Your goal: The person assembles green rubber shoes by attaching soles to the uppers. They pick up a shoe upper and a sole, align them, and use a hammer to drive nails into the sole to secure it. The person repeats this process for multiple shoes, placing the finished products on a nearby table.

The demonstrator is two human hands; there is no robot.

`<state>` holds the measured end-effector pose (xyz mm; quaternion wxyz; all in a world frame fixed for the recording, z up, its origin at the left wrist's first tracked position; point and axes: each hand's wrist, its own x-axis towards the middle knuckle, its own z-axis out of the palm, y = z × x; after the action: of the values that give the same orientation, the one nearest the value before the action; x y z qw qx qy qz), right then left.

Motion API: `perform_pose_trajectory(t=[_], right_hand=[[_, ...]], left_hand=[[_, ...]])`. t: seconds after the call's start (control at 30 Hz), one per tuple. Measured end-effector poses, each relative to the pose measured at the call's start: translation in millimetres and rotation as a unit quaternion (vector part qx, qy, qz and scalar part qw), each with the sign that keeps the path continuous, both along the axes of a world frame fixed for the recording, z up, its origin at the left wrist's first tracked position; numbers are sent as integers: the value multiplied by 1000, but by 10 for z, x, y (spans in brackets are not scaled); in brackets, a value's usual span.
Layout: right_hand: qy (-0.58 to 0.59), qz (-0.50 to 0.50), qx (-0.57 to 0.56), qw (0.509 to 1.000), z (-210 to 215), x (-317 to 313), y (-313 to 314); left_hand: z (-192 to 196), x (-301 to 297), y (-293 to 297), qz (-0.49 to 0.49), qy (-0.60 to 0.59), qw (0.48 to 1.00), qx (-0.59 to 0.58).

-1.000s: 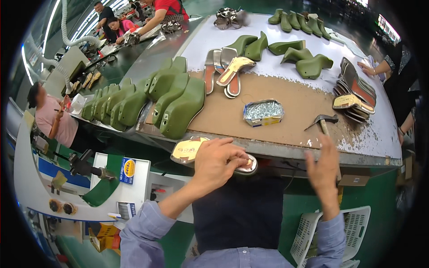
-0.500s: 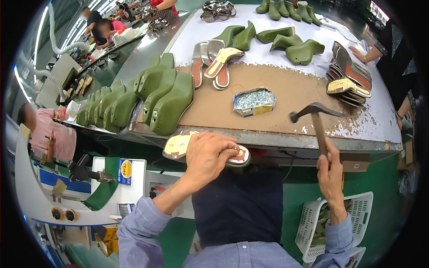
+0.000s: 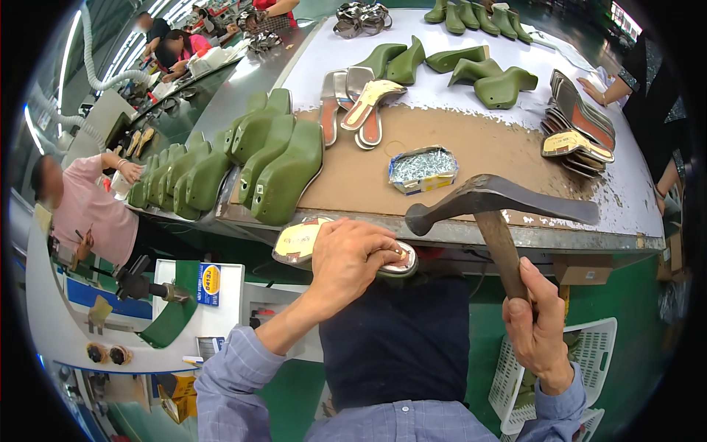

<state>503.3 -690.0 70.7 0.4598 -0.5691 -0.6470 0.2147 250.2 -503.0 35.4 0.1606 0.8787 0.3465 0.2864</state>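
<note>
My left hand point(image 3: 346, 259) is closed over the middle of an insole point(image 3: 297, 242), cream at one end and reddish-brown with a metallic rim at the other. Beneath that rim shows the green edge of a shoe last point(image 3: 398, 273), held sole up above my lap. My thumb and forefinger meet near the brown end; whether a nail is between them is too small to tell. My right hand point(image 3: 536, 324) grips a hammer point(image 3: 497, 247) by its wooden handle, its dark head raised to the right of the last. An open box of nails point(image 3: 423, 168) sits on the bench beyond.
Several green lasts point(image 3: 291, 169) stand at the bench's left edge. Loose insoles point(image 3: 355, 103) and a stack of insoles point(image 3: 577, 125) lie farther back. White crates point(image 3: 600, 353) are at lower right, a machine point(image 3: 140, 283) at left. Other people work at left and right.
The hammer has come up closer to the camera, and my right hand has risen with it. My left hand stays on the insole and last. A person at left has reached an arm toward the lasts.
</note>
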Motion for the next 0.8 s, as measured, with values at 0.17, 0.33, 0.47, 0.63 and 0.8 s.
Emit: perform_pose_trajectory(t=[0.17,0.33,0.47,0.63,0.8], right_hand=[[-87,40,-21,995,128,-177,185],[-37,-6,12,999,60,-186,147],[99,-43,-75,991,-40,-118,-80],[137,-76,-122,980,-111,-72,-201],[75,-81,-90,990,-171,-36,-268]], left_hand=[[8,29,0,3,14,1000,7],[126,-81,50,-50,85,995,-16],[281,-252,241,-112,205,972,36],[224,-236,202,-106,225,968,38],[243,-209,199,-108,207,972,10]])
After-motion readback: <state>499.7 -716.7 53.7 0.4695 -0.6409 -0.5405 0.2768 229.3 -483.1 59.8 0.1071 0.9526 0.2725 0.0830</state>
